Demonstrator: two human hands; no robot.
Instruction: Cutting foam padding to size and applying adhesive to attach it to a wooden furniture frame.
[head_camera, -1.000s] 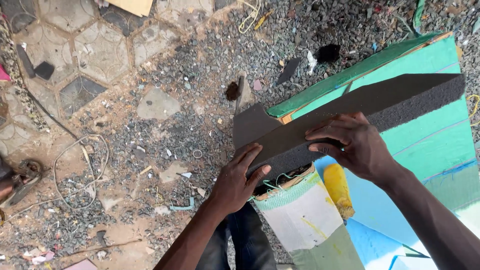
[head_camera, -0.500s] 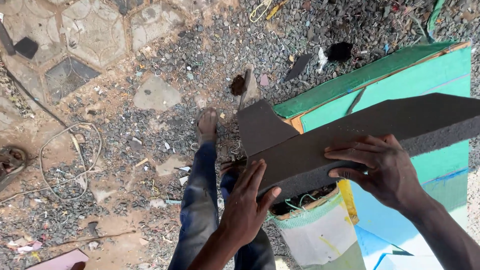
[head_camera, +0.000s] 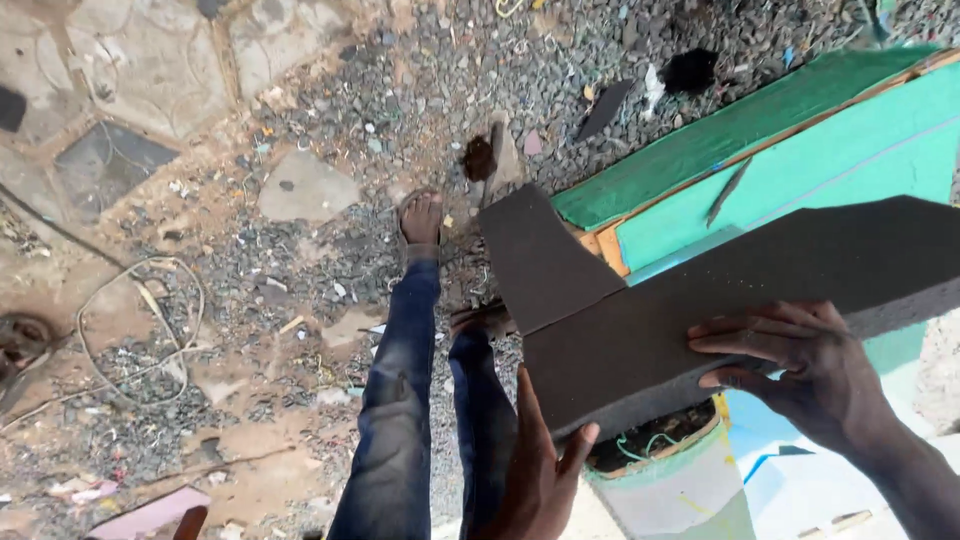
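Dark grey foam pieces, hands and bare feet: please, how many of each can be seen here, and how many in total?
Dark grey foam pieces: 2, the long slab and the flat piece
Hands: 2, left hand and right hand, both on the long slab
Bare feet: 1, the bare foot
Total: 5

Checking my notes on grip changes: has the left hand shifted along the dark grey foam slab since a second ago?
Yes. The left hand slid off the dark grey foam slab's top face to its near end, thumb wrapping the edge.
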